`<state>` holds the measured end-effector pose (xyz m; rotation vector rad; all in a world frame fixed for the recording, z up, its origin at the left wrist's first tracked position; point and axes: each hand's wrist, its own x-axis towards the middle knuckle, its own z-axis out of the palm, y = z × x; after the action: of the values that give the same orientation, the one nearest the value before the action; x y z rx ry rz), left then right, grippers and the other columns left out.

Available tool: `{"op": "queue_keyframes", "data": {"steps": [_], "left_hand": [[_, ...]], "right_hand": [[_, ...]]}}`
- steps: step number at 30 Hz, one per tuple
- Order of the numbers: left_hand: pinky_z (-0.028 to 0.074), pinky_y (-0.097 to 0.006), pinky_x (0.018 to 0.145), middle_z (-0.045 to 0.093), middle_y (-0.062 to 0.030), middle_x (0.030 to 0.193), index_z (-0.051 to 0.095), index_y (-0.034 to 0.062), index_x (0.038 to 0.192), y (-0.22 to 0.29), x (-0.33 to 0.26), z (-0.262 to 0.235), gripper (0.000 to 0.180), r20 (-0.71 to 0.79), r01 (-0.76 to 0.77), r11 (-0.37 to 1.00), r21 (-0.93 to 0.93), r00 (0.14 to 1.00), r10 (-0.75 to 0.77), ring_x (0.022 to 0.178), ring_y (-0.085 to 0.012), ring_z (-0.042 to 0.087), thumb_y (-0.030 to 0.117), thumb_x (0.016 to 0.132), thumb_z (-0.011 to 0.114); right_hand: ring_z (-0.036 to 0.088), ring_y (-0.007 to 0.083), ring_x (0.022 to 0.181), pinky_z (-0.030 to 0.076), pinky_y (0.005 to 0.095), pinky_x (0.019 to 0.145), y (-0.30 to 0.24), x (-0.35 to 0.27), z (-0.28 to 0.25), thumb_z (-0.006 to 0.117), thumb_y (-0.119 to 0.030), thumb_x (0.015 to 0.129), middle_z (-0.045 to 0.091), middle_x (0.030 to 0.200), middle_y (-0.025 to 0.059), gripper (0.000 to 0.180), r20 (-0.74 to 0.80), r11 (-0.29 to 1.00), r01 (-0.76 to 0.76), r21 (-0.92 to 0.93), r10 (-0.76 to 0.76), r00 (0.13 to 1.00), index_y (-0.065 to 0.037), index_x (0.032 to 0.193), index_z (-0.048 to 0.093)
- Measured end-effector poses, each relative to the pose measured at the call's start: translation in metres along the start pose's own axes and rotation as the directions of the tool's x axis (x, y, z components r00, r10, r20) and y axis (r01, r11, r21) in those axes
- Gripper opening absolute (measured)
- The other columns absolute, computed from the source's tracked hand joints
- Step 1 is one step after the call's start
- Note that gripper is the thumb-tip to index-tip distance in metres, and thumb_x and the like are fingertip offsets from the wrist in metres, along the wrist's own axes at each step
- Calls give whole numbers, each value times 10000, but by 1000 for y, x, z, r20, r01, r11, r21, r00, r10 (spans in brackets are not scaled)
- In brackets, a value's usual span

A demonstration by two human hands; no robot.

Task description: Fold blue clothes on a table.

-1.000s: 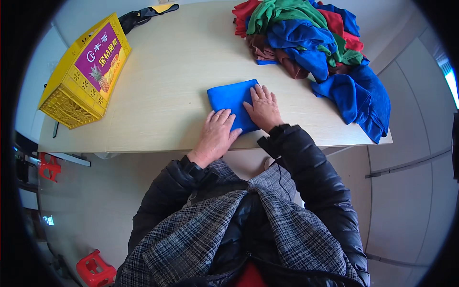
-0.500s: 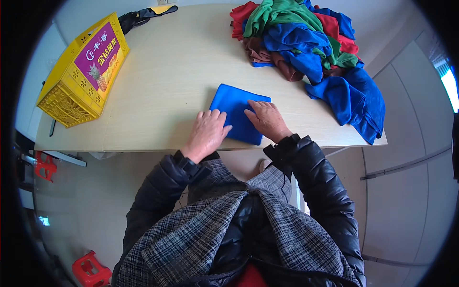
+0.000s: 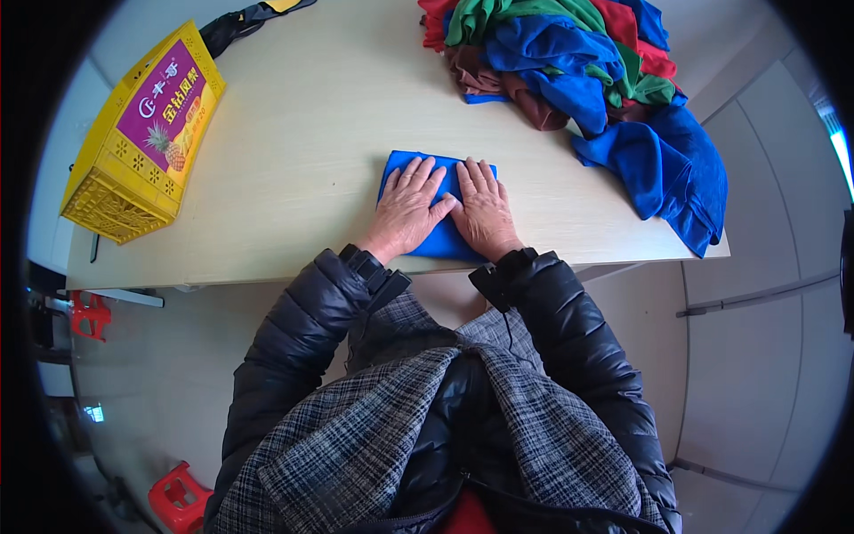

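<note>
Our left grip (image 3: 411,205) and right grip (image 3: 483,206): spread flat | folded blue cloth (image 3: 439,240): under both | multicoloured cloth heap (image 3: 556,67): beyond, rightward

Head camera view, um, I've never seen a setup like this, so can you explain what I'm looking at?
There's no machine here, just a person's two bare hands. The camera is worn on that person's head and looks down; its wide fisheye lens makes straight edges bend. The left hand and right hand lie flat on a folded blue cloth, fingers pointing away from the person. Neither hand grips it. The cloth rests on a pale table. Farther back, toward the right, is a loose heap of colored cloths; at the left stands a yellow box.
</note>
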<state>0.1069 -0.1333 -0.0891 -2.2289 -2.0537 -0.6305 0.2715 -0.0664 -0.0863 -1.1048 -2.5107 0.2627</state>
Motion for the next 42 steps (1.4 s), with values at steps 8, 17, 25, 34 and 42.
{"op": "queue_keyframes", "data": {"steps": [8, 17, 25, 34, 42], "left_hand": [[194, -465, 1210, 336, -185, 1572, 390, 37, 1498, -3, 2, 5, 653, -73, 77, 997, 11, 994, -76, 1470, -348, 273, 495, 1033, 409], [202, -498, 1200, 340, -219, 1561, 370, 22, 1505, 3, -4, -5, 695, -62, 148, 989, -8, 987, -148, 1460, -388, 281, 516, 1019, 422], [212, -488, 1197, 329, -207, 1566, 370, 46, 1508, -10, 10, 6, 658, -44, 99, 995, -33, 994, -100, 1459, -387, 271, 489, 1024, 429], [242, -478, 1191, 386, -236, 1527, 432, 11, 1459, -10, -11, 3, 687, -85, 150, 988, -31, 985, -152, 1437, -386, 331, 503, 983, 496], [334, -476, 1124, 515, -207, 1401, 527, 23, 1345, -53, -28, -53, 568, -256, 62, 984, -165, 961, -104, 1319, -372, 467, 388, 920, 622]], "right_hand": [[258, 365, 1487, 239, 510, 1187, 2, 5, -1, 475, -393, 996, 338, 1580, 175, 621, -39, 999, -12, 40, 14, 999, -52, 1505, 373], [293, 356, 1472, 223, 526, 1190, -17, 6, -15, 493, -368, 972, 388, 1554, 164, 601, -40, 999, 15, -44, -17, 999, -43, 1474, 432], [316, 359, 1459, 227, 519, 1189, -2, 13, -1, 488, -341, 963, 407, 1541, 168, 584, -80, 996, 85, -2, -85, 993, -35, 1459, 449], [318, 362, 1454, 227, 535, 1181, -23, 3, -13, 549, -280, 946, 387, 1546, 171, 601, -19, 987, 151, -51, -152, 988, -51, 1481, 401], [260, 347, 1488, 162, 520, 1209, -29, -7, -6, 499, -326, 988, 353, 1579, 158, 574, 68, 986, 160, -48, -156, 985, -57, 1488, 413]]}}
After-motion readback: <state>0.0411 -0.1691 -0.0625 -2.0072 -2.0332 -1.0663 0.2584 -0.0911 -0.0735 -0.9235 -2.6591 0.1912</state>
